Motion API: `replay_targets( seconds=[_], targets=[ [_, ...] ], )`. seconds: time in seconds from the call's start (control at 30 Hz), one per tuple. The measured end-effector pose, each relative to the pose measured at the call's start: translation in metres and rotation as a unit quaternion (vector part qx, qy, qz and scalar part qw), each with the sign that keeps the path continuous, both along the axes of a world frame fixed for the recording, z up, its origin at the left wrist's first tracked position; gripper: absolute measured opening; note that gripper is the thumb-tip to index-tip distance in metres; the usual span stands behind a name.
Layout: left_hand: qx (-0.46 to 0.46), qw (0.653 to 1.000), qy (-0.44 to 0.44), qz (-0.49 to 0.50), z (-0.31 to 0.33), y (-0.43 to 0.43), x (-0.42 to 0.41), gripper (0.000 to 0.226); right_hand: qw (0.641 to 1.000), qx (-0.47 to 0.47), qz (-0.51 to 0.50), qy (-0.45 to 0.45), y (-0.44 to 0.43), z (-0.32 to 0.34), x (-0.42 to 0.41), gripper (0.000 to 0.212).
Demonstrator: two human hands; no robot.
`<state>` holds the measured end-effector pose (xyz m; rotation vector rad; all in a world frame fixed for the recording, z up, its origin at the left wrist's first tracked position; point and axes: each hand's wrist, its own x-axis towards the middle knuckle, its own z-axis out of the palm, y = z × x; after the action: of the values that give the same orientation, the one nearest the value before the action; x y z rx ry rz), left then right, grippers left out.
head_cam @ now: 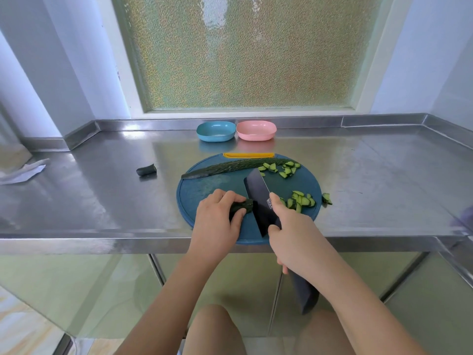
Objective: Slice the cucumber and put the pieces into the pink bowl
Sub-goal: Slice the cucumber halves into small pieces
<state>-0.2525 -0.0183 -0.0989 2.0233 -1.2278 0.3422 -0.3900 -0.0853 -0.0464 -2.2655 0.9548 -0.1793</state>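
Slicing | left grip [217, 216] pins cucumber stub [242, 206] on board [202, 185] | right grip [294, 234] wraps knife [258, 198] handle | best: curl left grip clear, drop blade straight, keep cuts even

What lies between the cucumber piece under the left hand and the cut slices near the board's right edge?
In the head view, the knife blade, held by the right hand, stands between the cucumber piece and those slices.

A blue rounded plastic bowl [215, 131] sits near the back edge of a stainless steel counter [102, 201], beneath a frosted, pebble-textured glass window [243, 52]. At the counter's far left lies what appears to be crumpled white paper [21, 172].
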Motion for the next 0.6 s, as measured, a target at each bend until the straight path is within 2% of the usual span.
replay_targets(
  seconds=[0.27, 0.6],
  targets=[
    [-0.004, 1.000, 0.004, 0.003, -0.0008, -0.0001, -0.0002, 0.014, 0.995, 0.056, -0.002, -0.084, -0.0006, 0.0031, -0.0107, 0.066],
    [-0.005, 1.000, 0.008, 0.005, -0.0012, -0.0008, 0.0006, 0.014, 0.996, 0.045, 0.000, -0.071, -0.0012, 0.0016, -0.0072, 0.066]
  ],
)
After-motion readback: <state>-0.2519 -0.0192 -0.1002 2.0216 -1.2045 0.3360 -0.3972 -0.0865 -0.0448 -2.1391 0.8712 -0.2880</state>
